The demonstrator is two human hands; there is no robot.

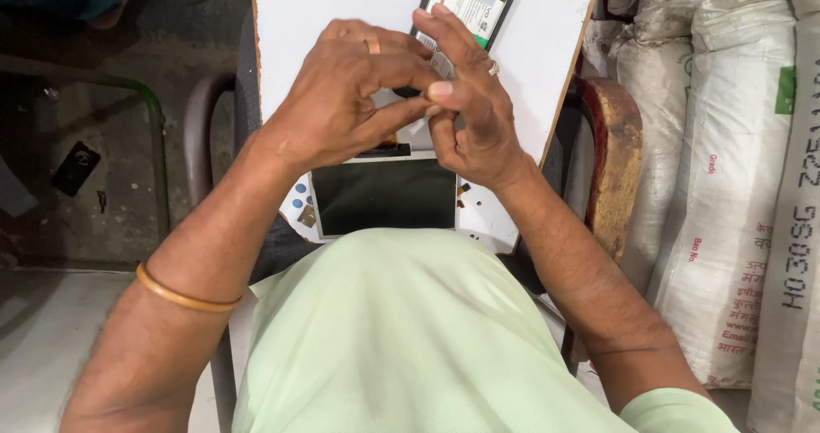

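- Head view: left hand (342,100) and right hand (470,108) meet, fingers pinched on an opened phone (465,2) toward 12 o'clock on the white counter (547,49).
- Dark screen panel (384,196) lies at 6 o'clock from the hands.

Materials as I see them:
Smooth matt white laminate board (342,6) with raw wood edge; glossy dark glass screen panel (383,196); shiny gold metal bangle (184,297); coarse woven white plastic sacks (726,143); soft matt pale-green cloth garment (401,330).

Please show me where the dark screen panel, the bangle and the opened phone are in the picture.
dark screen panel (383,196), head view, middle of its black glass.
bangle (184,296), head view, gold band across the left forearm.
opened phone (471,2), head view, the pale battery inside its open back.
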